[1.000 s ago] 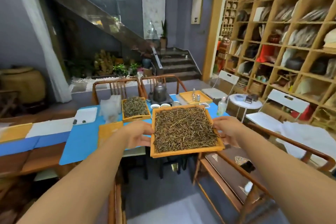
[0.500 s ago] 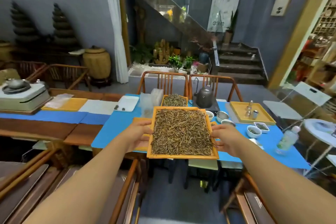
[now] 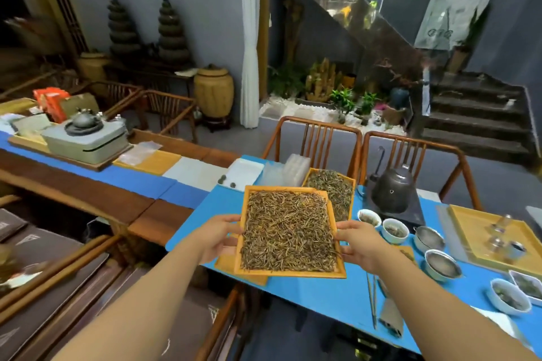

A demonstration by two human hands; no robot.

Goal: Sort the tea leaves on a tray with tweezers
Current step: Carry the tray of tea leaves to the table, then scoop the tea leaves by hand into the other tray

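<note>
Tray (image 3: 289, 272) now over blue tabletop (image 3: 337, 293), carried in since 1 s ago | left grip (image 3: 215, 239), right grip (image 3: 359, 245) clasp its sides | tweezers (image 3: 372, 299) lie unused nearby | sorting not begun

Pretty dim room, soft even light; my view's fisheye-bent at the edges; corners smeary, far background kinda mushy
</note>
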